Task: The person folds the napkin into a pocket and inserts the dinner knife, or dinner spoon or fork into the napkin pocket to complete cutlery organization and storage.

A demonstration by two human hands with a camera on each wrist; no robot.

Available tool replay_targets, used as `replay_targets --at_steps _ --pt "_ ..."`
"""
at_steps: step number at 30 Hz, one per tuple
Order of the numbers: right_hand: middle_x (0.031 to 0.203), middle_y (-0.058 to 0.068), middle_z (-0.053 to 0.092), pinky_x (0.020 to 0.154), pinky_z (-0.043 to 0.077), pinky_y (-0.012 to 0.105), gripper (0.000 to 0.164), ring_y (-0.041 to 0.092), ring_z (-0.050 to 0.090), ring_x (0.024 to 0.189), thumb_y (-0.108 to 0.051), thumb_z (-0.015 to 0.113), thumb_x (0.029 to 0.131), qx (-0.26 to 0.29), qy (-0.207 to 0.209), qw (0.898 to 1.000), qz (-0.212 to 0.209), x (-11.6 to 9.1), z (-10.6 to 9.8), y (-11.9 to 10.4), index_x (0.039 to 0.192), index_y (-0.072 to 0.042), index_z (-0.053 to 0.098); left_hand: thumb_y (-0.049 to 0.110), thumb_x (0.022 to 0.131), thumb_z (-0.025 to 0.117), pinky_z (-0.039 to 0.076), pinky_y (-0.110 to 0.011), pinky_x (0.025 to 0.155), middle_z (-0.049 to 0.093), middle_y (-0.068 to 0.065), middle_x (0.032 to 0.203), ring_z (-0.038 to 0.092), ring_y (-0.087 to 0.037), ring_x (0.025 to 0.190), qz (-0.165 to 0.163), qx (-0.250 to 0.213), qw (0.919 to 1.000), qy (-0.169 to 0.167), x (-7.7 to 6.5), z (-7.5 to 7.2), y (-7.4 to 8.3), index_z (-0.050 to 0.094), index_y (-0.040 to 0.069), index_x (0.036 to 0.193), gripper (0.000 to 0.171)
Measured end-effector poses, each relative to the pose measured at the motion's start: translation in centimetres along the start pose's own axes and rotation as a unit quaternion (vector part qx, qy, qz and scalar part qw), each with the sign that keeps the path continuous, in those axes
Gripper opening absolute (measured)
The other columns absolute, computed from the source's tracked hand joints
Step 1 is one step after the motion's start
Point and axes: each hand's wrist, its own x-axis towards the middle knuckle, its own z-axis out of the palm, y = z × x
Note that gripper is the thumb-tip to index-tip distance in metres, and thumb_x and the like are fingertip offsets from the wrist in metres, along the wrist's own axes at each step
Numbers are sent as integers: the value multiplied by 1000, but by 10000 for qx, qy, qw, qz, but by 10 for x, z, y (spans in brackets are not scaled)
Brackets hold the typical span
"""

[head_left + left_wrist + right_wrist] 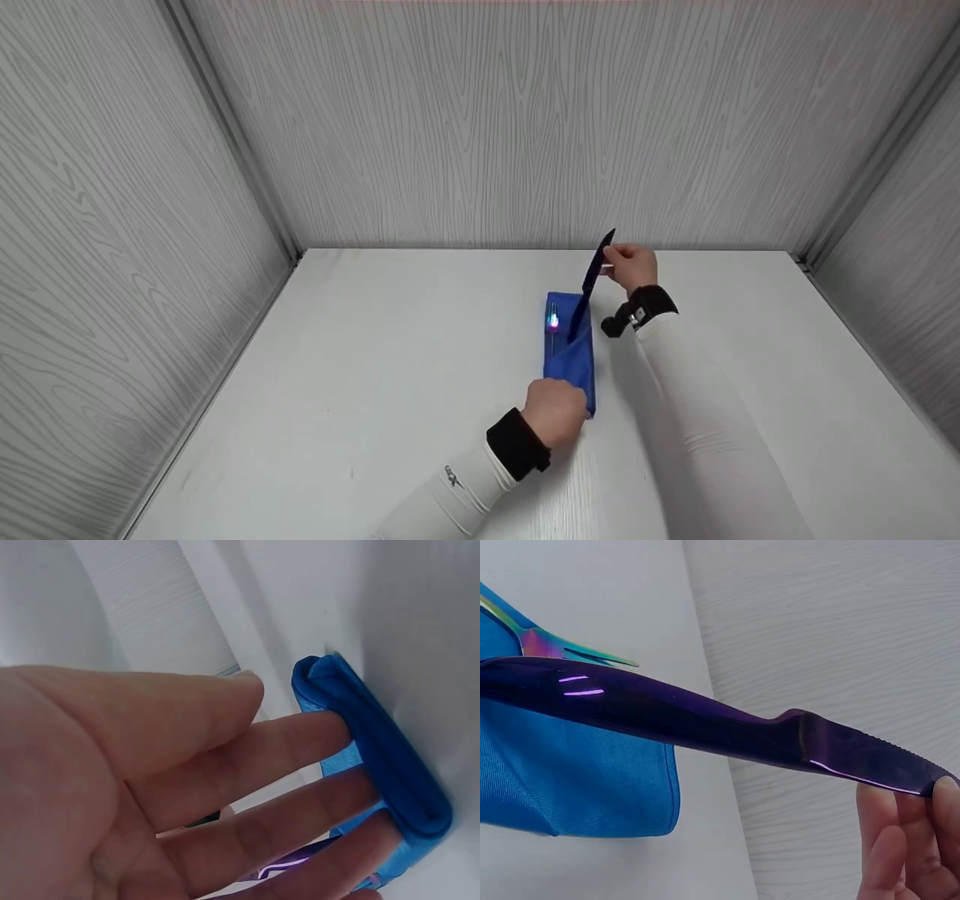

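A blue folded cloth napkin (574, 367) lies lengthwise on the white table, with a pocket fold across its lower part. My left hand (555, 412) is at its near end; in the left wrist view straight fingertips touch the rolled edge, thumb apart. My right hand (631, 266) pinches a dark purple table knife (596, 266) near the blade tip, between thumb and fingers. The knife stands tilted, blade up, its handle end down at the pocket's opening; how deep it goes is hidden. Left of it, a shiny multicoloured fork (553, 319) lies in the napkin, tines showing above the fold.
The white tabletop (390, 360) stretches around the napkin. Grey wood-grain panels stand at the back (480, 127) and on both sides. Each wrist wears a black band, and a small dark device (616, 321) juts from the right one.
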Motion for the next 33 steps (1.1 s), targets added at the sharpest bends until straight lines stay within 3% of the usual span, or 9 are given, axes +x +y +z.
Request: replay_targets --at_steps 7,15,22,24,29,33 --pt "78 -5 71 67 58 19 29 5 72 65 -8 61 106 -791 -355 9962 19 2 4 5 122 15 69 43 95 76 54 -33 58 74 2 72 68 -17 67 -53 -59 10000 59 0 0 1 81 18 78 31" --pt "75 -7 71 66 55 16 34 0 69 60 -8 59 107 -978 -619 9929 287 4 8 18 130 18 63 44 95 76 54 -33 57 74 2 72 68 -17 66 -81 10 9999 70 1 1 2 82 18 80 30" --pt "107 21 79 70 56 18 34 -1 69 64 -7 57 107 -1595 -766 9836 350 2 7 31 130 18 63 43 96 74 53 -33 56 73 3 71 67 -16 65 -66 49 10000 45 0 1 2 80 19 77 31" --pt "112 23 77 70 55 18 34 -1 68 64 -8 57 108 -1762 -772 9805 393 2 7 35 129 17 64 43 96 74 52 -33 56 73 3 72 66 -16 65 -61 46 10000 47 0 0 2 80 20 77 31" --pt "86 5 74 65 47 17 33 -1 62 64 -12 59 107 -2330 -947 9663 548 -2 12 43 128 13 68 43 96 74 52 -33 56 73 2 72 66 -16 65 -23 9 10000 72 0 0 2 81 20 79 29" --pt "77 -4 65 62 45 18 33 2 58 65 -14 60 107 -2683 -1150 9541 664 -5 13 50 127 11 69 43 96 74 52 -34 56 74 2 74 67 -16 66 -13 -47 10000 55 0 0 1 81 19 80 30"
